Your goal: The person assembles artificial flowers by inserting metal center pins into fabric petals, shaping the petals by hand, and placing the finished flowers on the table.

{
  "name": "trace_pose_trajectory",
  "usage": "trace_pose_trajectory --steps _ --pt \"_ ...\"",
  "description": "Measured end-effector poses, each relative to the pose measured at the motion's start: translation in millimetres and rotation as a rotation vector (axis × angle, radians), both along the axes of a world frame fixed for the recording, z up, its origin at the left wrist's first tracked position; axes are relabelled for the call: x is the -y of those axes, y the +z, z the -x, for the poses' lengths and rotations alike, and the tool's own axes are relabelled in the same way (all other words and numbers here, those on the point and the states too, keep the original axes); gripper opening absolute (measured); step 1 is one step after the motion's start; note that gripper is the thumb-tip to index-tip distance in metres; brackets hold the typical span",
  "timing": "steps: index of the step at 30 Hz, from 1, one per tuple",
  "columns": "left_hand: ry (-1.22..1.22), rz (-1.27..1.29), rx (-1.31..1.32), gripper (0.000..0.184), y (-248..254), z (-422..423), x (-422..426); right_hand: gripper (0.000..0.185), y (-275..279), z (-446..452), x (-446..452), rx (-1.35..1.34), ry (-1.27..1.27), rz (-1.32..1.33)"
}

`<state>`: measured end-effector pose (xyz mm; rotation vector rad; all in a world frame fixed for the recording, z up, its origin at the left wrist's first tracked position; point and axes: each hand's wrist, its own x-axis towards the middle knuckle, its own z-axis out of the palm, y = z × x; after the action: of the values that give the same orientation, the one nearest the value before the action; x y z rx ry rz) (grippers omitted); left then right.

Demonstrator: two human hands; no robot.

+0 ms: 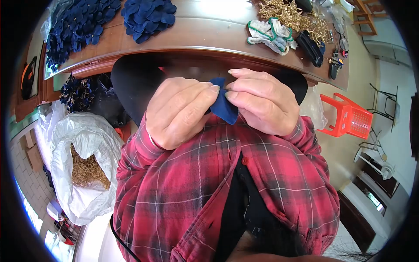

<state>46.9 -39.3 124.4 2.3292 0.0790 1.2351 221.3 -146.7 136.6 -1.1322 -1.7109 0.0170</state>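
A dark blue fabric petal piece (pixel 224 107) is held between my two hands, in front of the red plaid shirt. My left hand (pixel 179 109) pinches its left side with thumb and fingers. From the other side, my right hand (pixel 264 101) grips the piece near its upper right edge, fingers bent together. Whatever lies under the fingertips is hidden. Beyond the hands, a pile of blue fabric petals (pixel 147 18) rests on the brown table (pixel 205 26), with a larger blue pile (pixel 83 28) at its left end.
Gold-coloured stems (pixel 292 17), a white glove with green trim (pixel 270 36), a black case (pixel 310 48) and glasses (pixel 344 43) lie at the table's right. A white sack (pixel 65 174) of gold pieces stands at left. A red stool (pixel 349 117) is at right.
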Motion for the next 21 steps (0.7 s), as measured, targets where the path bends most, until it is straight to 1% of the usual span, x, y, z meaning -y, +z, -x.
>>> trace_pose_trajectory --steps 3,8,12,21 --pt "-0.009 -0.018 -0.017 0.02 3.0 0.6 -0.5 0.019 0.1 1.8 0.6 -0.001 -0.008 -0.027" --pt "-0.026 -0.008 -0.025 0.027 4.1 1.7 -2.9 0.017 6.7 3.2 1.0 -0.085 -0.032 0.095" --pt "-0.055 -0.062 -0.036 0.029 4.9 3.1 -3.8 0.016 4.8 -0.3 2.6 -0.073 0.013 0.074" --pt "-0.024 -0.077 -0.017 0.029 1.3 2.5 -4.4 0.014 1.4 -3.5 2.5 0.022 0.036 -0.024"
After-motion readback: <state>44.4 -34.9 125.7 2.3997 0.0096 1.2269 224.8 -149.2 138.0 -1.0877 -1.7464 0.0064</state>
